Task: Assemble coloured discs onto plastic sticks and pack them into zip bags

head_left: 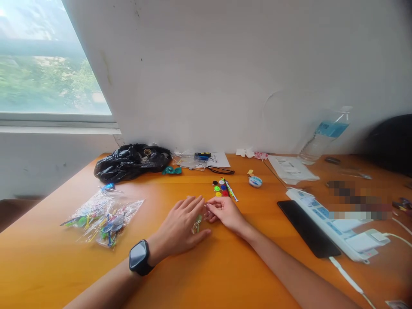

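My left hand (182, 225), with a black smartwatch (139, 256) on its wrist, rests on the orange table (225, 274) with its fingers curled over a small green and clear piece (197, 224). My right hand (225, 212) meets it fingertip to fingertip, pinching something small that I cannot make out. Just beyond the hands lie several coloured round pieces (220, 188) and thin coloured sticks (230, 189).
Clear bags of coloured parts (104, 214) lie to the left, a black plastic bag (131, 162) at the back. A black phone (308, 228), a white power strip (334, 225), papers (291, 168) and a water bottle (325, 135) stand to the right.
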A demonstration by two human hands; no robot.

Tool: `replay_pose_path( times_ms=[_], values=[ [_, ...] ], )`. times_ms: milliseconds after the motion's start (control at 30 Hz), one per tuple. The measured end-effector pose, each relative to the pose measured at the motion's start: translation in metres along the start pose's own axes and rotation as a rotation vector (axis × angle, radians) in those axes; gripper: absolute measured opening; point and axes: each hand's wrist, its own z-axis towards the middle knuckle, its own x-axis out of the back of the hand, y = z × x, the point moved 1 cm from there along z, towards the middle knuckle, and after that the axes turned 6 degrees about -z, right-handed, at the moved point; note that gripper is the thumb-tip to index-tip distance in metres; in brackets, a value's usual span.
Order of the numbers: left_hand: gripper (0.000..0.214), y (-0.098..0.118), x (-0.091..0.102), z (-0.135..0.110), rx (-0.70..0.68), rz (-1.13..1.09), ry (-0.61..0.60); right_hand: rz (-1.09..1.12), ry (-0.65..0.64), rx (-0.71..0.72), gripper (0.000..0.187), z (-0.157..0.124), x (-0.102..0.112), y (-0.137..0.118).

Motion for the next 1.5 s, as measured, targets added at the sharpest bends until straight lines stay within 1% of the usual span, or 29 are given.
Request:
replay_pose_path(
  times_ms=[67, 133, 200, 333, 433, 567, 633, 667, 733, 767, 833, 900, 967, 1033, 1067, 1100, 1167, 1267, 1333, 1400, 1500],
  values=[
    [0.065, -0.005, -0.003, -0.002, 0.003, 0.074, -0.034, -0.014, -0.028, 0.014, 0.057, -0.001, 0.0, 0.001],
    [0.058, -0.018, 0.0, -0.002, 0.043, 0.163, -0.003, -0.036, -0.041, 0.03, 0.062, -0.002, 0.0, 0.002],
    [0.049, -0.036, 0.006, -0.003, 0.106, 0.28, 0.033, -0.067, -0.051, 0.052, 0.063, -0.004, 0.001, 0.003],
    [0.037, -0.076, 0.024, -0.005, 0.259, 0.532, 0.101, -0.153, -0.077, 0.104, 0.048, -0.009, 0.0, 0.004],
    [0.041, -0.101, 0.035, -0.01, 0.391, 0.691, 0.139, -0.275, -0.081, 0.186, 0.035, -0.014, -0.002, 0.001],
    [0.039, -0.121, 0.044, -0.019, 0.542, 0.769, 0.151, -0.462, -0.062, 0.352, 0.023, -0.021, -0.004, -0.006],
    [0.046, -0.125, 0.045, -0.021, 0.603, 0.801, 0.201, -0.507, -0.076, 0.394, 0.021, -0.024, -0.004, -0.008],
    [0.052, -0.126, 0.045, -0.021, 0.608, 0.81, 0.233, -0.522, -0.086, 0.407, 0.021, -0.025, -0.005, -0.008],
    [0.061, -0.123, 0.041, -0.016, 0.555, 0.782, 0.286, -0.553, -0.093, 0.427, 0.019, -0.027, -0.006, -0.009],
    [0.064, -0.12, 0.038, -0.013, 0.506, 0.739, 0.298, -0.569, -0.092, 0.439, 0.018, -0.028, -0.006, -0.01],
    [0.067, -0.109, 0.031, -0.007, 0.386, 0.606, 0.284, -0.608, -0.084, 0.474, 0.016, -0.029, -0.006, -0.011],
    [0.064, -0.093, 0.024, -0.002, 0.271, 0.45, 0.221, -0.666, -0.063, 0.528, 0.015, -0.029, -0.005, -0.015],
    [0.06, -0.077, 0.019, 0.0, 0.158, 0.295, 0.097, -0.741, 0.001, 0.584, 0.015, -0.027, 0.0, -0.019],
    [0.058, -0.063, 0.015, -0.001, 0.086, 0.175, -0.046, -0.803, 0.128, 0.608, 0.014, -0.023, 0.009, -0.024],
    [0.058, -0.059, 0.015, -0.001, 0.072, 0.137, -0.096, -0.822, 0.206, 0.602, 0.014, -0.02, 0.016, -0.026],
    [0.058, -0.056, 0.014, -0.001, 0.068, 0.115, -0.129, -0.831, 0.281, 0.584, 0.014, -0.017, 0.023, -0.027],
    [0.056, -0.054, 0.014, -0.001, 0.074, 0.116, -0.14, -0.842, 0.402, 0.523, 0.015, -0.01, 0.041, -0.027],
    [0.049, -0.06, 0.015, 0.001, 0.131, 0.209, -0.064, -0.888, 0.525, 0.37, 0.014, 0.002, 0.068, -0.019],
    [0.044, -0.064, 0.016, -0.001, 0.229, 0.292, 0.012, -0.908, 0.556, 0.269, 0.011, 0.008, 0.082, -0.011],
    [0.041, -0.068, 0.017, -0.003, 0.34, 0.358, 0.073, -0.903, 0.558, 0.197, 0.012, 0.013, 0.089, -0.004],
    [0.04, -0.067, 0.019, -0.008, 0.46, 0.435, 0.105, -0.901, 0.555, 0.163, 0.017, 0.017, 0.091, 0.001]
  ],
)
